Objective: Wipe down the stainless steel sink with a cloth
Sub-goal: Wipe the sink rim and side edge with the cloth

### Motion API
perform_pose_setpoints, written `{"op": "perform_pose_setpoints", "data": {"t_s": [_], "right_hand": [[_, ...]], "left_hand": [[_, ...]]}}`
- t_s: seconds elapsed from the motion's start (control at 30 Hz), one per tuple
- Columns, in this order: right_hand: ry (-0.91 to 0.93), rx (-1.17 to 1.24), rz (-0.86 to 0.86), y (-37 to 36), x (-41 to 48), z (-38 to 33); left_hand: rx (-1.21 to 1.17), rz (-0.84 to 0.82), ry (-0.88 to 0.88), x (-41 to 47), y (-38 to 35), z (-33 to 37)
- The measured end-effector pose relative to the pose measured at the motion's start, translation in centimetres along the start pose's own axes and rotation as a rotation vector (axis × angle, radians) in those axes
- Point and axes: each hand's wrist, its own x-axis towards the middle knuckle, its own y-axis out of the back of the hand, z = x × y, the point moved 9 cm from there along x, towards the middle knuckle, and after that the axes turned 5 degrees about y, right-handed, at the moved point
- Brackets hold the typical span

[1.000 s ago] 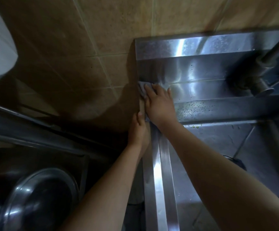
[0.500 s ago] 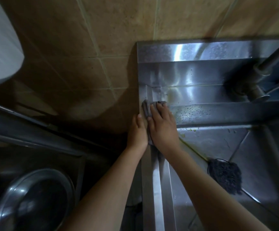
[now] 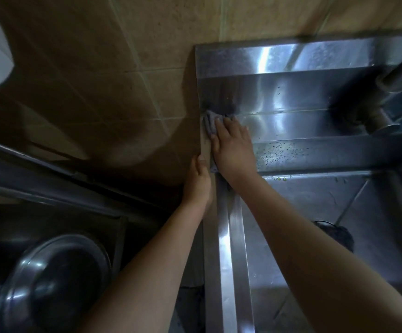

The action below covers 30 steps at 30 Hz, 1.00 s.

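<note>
item 1, right hand (image 3: 233, 147): lying flat with fingers straight and close together, pressing down on the cloth, not curling round it.

item 2, cloth (image 3: 209, 123): grey, crumpled, sitting on the back left corner of the sink's ledge where the ledge is meeting the upright backsplash. most of it is hiding under the palm and fingers; a bunched part is showing past the fingertips on the left, and a small edge is peeking out by the wrist.

item 3, left hand (image 3: 198, 181): holding the outer left edge of the sink rim, just beside the right wrist. the thumb is resting on top of the rim; the fingers are going over the outer side and out of sight.

item 4, stainless steel sink (image 3: 224, 236): rim running up the middle of the view, basin lying to the right. water droplets (image 3: 281, 152) are dotting the ledge right of the wiping hand. a dark round drain (image 3: 336, 234) is showing in the basin, partly behind the right forearm.

item 5, faucet (image 3: 382, 121): standing at the back right, well apart from the cloth.

item 6, tiled wall (image 3: 123, 68): tan, running behind and left of the sink.

item 7, metal bowl (image 3: 58, 272): round, sitting lower left in shadow.
</note>
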Motion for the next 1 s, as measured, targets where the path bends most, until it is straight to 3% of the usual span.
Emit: {"op": "perform_pose_setpoints", "data": {"t_s": [0.27,0.47,0.8,1.0], "right_hand": [[0.002,0.089,-0.041,0.3,-6.1,-1.1],[-0.02,0.165,-0.025,0.5,-4.3,-0.5],[-0.038,0.04,0.039,0.1,-0.2,0.3],[0.001,0.0,-0.018,-0.2,-2.1,-0.2]], "left_hand": [[0.027,-0.008,0.016,0.1,-0.1,-0.1],[0.021,0.004,-0.002,0.3,0.0,-0.1],[-0.044,0.021,-0.017,0.4,0.0,-0.1],[-0.038,0.031,-0.01,0.4,0.1,0.0]]}}
